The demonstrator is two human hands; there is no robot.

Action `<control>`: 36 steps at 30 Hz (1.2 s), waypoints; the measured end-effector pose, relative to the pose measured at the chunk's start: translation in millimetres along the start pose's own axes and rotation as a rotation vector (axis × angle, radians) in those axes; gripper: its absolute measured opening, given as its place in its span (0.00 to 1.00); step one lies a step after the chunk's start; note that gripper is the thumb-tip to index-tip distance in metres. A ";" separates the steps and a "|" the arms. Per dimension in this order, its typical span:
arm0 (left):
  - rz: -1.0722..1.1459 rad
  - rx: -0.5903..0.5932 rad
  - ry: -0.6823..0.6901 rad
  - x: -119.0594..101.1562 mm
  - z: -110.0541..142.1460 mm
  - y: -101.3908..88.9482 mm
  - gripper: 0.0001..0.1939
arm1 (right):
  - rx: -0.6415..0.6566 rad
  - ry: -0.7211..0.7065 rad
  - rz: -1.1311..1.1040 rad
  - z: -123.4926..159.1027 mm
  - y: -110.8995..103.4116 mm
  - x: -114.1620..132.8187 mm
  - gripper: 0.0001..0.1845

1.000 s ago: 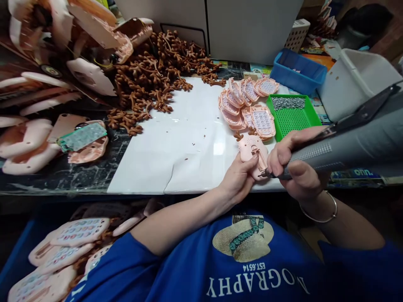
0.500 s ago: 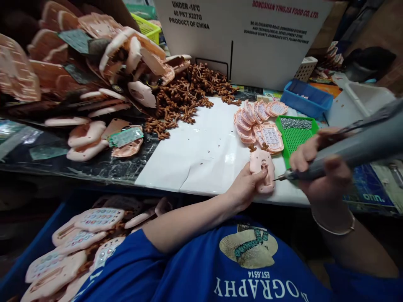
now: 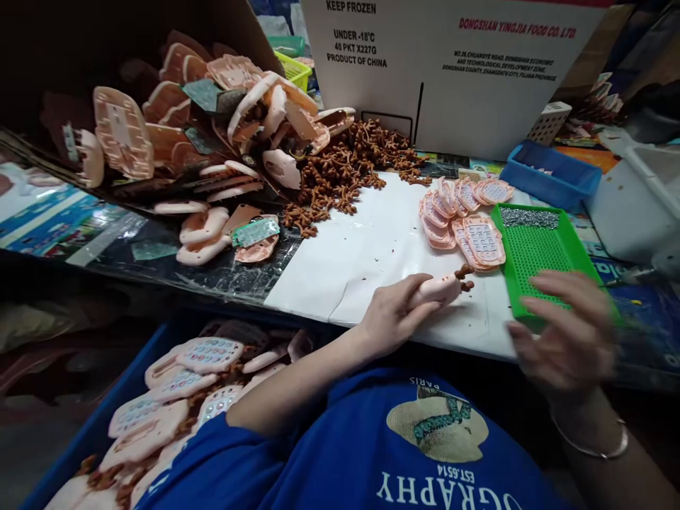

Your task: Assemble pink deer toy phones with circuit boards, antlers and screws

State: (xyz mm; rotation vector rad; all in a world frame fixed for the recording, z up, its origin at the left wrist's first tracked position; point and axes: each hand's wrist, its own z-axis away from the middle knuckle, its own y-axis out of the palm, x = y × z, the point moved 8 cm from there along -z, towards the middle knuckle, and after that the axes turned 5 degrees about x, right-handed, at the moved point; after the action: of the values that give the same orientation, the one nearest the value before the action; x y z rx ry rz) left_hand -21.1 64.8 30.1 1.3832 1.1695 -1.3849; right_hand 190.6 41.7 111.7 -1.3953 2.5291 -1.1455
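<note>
In the head view, the left hand grips one pink toy between thumb and fingers, above the tabletop's near edge. The toy sits edge-on, its long axis running from the palm to the right and slightly away, its brown antlers at the far end. The right hand is well apart, to the toy's right by the near end of the green tray; its blurred fingers are spread, with nothing seen in them.

Counted: one held toy, one green tray, one blue bin beyond it, one blurred tool right of the tray. Left of the tray, two keypad shells overlap in front; those fanned behind cannot be counted surely, nor the loose antlers heaped toward the far edge.
</note>
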 end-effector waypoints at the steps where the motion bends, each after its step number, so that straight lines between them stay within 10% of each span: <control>1: 0.188 0.021 -0.081 7.1 -1.1 2.2 0.18 | 0.023 -0.075 0.009 2.2 9.9 11.2 0.17; 5: 0.868 0.164 -0.454 31.5 1.5 20.7 0.18 | 0.068 -0.087 -0.083 0.0 38.3 22.5 0.24; 9: 1.037 0.152 -0.594 42.3 7.2 19.9 0.18 | 0.096 -0.096 -0.100 -10.9 51.5 26.6 0.27; 13: 0.824 0.116 -0.463 35.5 11.3 8.9 0.16 | 0.141 -0.146 -0.085 -21.4 56.9 34.5 0.28; 21: -0.286 0.004 0.098 -8.2 18.0 -33.7 0.15 | 0.358 -0.193 -0.016 -22.2 88.7 32.6 0.22; 36: 0.275 -0.020 -0.211 19.8 9.3 -41.3 0.15 | 0.393 0.064 -0.285 -26.2 112.0 15.5 0.13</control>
State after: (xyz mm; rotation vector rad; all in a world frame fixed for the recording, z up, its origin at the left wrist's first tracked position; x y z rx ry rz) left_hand -64.3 65.7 12.2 1.2940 0.8203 -1.2824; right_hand 91.5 82.0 66.5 -1.6545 2.0247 -1.6457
